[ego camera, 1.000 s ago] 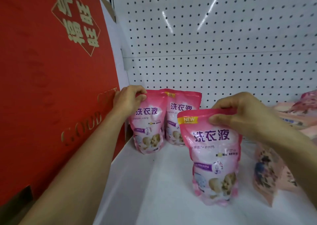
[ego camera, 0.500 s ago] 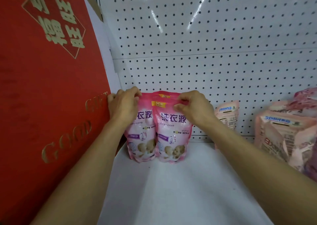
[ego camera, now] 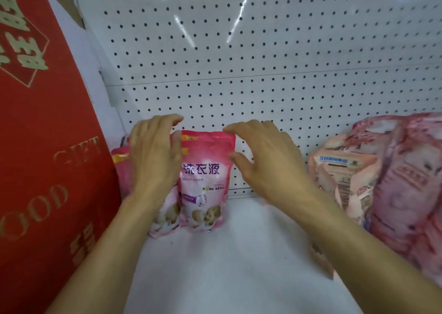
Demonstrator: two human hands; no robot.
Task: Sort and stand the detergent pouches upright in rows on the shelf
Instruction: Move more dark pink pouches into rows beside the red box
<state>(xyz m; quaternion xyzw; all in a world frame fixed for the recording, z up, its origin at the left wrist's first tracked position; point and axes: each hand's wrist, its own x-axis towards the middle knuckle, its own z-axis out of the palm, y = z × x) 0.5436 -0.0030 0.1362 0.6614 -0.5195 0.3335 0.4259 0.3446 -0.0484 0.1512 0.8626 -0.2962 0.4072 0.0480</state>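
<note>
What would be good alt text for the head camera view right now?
Two bare hands, left hand and right hand, hover open around upright pink plastic detergent pouches at the back of a white shelf. A tall red cardboard gift box stands on the left, a heap of pale pink pouches on the right.

Both forearms are bare and extend forward from the lower edge of the view, converging toward the middle. The left hand (ego camera: 155, 155) is raised with its back to the camera, fingers spread and slightly curled. The right hand (ego camera: 265, 155) is level with it and well apart, palm turned leftward, fingers curved, thumb extended below them. Neither hand closes a grip.
</note>
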